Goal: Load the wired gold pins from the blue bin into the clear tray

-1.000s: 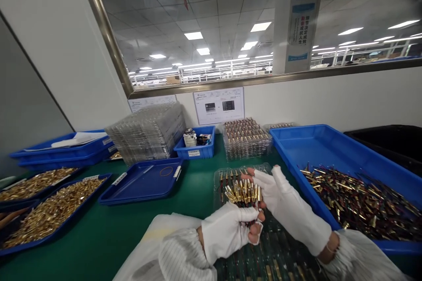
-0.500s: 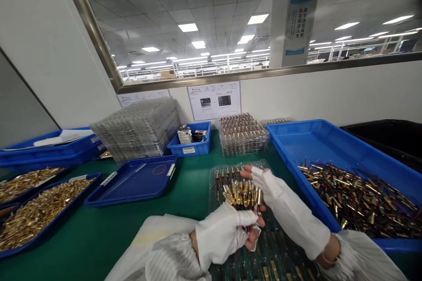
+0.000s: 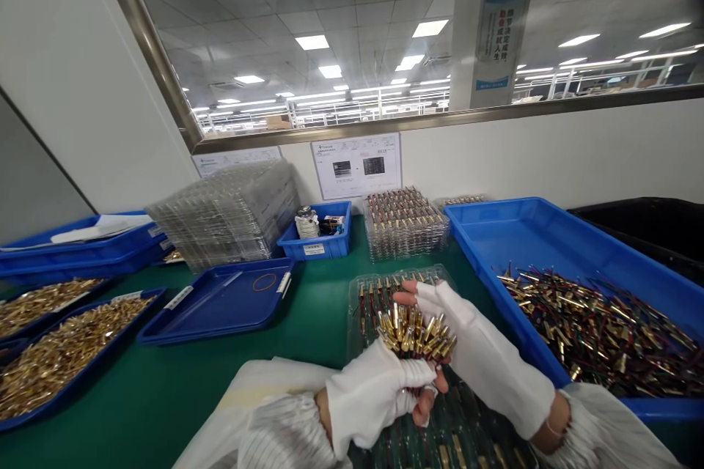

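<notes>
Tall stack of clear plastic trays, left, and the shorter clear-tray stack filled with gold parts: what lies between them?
In the head view, a small blue plastic bin with a white label stands between them, then a strip of green tabletop.

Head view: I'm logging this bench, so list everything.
Window frame: 1, silver, top
Banner: 1, white-blue, top
Lights: several, white, top
Notices: 2, white, wall
Papers: uncountable, white, left
Stacked bins: 2+, blue, left
Gold parts: uncountable, gold, left
Parts trays: 2+, blue, left
Flat tray: 1+, blue, left
Rubber band: 1, brown, flat tray
Tray stack: 1, transparent, back left
Small box: 1, blue, back
Small items: several, mixed, small box
Filled stack: 1, transparent, back
Big bin: 1, blue, right
Wired parts: uncountable, gold-red, big bin
Black bin: 1, black, right
Table: 1, green, beneath
Work tray: 1+, transparent, centre
Bunch: 1, gold, centre
Sleeves: 2, white, bottom
Left hand: 1, white-gloved, centre
Right hand: 1, white-gloved, centre
</notes>
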The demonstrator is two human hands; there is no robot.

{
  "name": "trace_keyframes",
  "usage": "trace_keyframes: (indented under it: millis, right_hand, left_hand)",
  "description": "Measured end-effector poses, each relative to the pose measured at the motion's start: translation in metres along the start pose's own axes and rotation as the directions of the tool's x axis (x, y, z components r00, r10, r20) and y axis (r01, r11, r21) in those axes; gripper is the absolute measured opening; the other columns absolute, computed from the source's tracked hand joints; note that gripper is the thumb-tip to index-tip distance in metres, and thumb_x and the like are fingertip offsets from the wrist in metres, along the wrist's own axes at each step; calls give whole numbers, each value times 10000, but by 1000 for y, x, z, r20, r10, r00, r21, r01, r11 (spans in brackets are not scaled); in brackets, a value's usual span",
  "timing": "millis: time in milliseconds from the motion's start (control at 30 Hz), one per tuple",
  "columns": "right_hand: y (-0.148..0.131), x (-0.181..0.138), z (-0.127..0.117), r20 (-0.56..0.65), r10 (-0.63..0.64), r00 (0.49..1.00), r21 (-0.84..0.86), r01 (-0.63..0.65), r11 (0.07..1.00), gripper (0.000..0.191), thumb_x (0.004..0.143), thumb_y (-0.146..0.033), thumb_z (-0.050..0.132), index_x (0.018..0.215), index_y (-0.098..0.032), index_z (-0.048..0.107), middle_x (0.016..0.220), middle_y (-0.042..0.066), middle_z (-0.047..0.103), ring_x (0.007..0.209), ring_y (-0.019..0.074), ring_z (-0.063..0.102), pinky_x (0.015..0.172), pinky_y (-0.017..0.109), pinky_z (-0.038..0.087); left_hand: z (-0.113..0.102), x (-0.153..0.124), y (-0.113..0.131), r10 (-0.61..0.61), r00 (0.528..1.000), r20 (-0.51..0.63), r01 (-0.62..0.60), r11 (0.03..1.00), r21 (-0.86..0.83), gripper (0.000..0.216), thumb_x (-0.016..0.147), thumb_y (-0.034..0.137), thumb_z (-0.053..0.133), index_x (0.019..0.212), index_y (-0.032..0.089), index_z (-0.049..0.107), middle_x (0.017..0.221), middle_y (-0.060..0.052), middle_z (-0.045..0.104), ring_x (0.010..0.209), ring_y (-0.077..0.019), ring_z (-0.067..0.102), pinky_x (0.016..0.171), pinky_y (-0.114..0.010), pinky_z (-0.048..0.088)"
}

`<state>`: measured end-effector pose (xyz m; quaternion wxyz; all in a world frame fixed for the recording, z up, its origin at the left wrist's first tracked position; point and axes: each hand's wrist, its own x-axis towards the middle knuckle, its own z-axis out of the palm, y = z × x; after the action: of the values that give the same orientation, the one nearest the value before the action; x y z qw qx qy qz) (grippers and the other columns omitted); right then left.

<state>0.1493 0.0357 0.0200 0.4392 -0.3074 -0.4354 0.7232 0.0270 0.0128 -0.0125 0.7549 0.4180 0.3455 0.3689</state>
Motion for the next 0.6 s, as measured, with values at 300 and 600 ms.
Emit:
trace_keyframes:
  millis: [300, 600]
  right_hand:
    - [3, 3, -6, 37, -69, 997, -109, 73, 991, 289, 674, -254, 547, 944, -152, 551, 993, 83, 579, 807, 201, 569, 626, 287, 472]
    - [0, -4, 1, 33, -31, 999, -141, 35, 989, 361, 656, -355, 553, 972, -180, 561, 944, 66, 605, 675, 192, 594, 528, 266, 470]
  left_hand:
    - [2, 0, -2, -53, 996, -78, 61, 992, 107, 102, 629, 190, 564, 637, 88, 561, 493, -1, 519, 350, -51, 423, 361, -186, 346]
    - [14, -3, 7, 17, 995, -100, 16, 947, 320, 123, 652, 134, 505, 563, 89, 577, 387, 0, 500, 328, -59, 423, 314, -152, 332]
